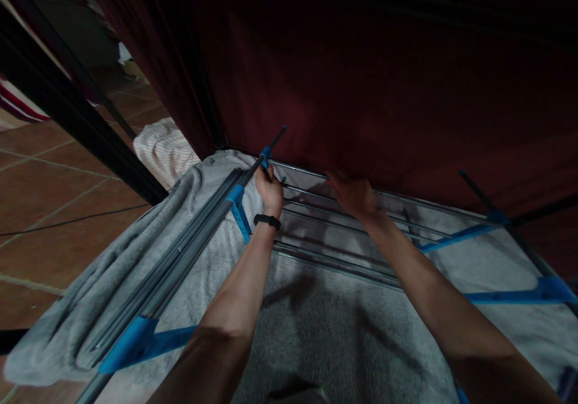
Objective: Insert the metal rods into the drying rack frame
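A partly built rack of grey metal tubes (336,264) and blue plastic brackets rests on a grey blanket. At its far left corner my left hand (270,192), with a dark band on the wrist, is closed around a blue bracket (265,153) where a side pole meets the far crossbar. My right hand (354,198) grips the far crossbar (415,200) along its length, its fingertips partly lost in shadow. Several thinner rods run across below both hands. On the right, blue bracket arms (510,297) join another side pole.
Several loose grey tubes (178,259) lie along the left side of the blanket (311,332). A dark red curtain (361,91) hangs just behind the rack. A dark post (85,109) slants at the left, beyond which is a tiled floor (54,202) with a cable.
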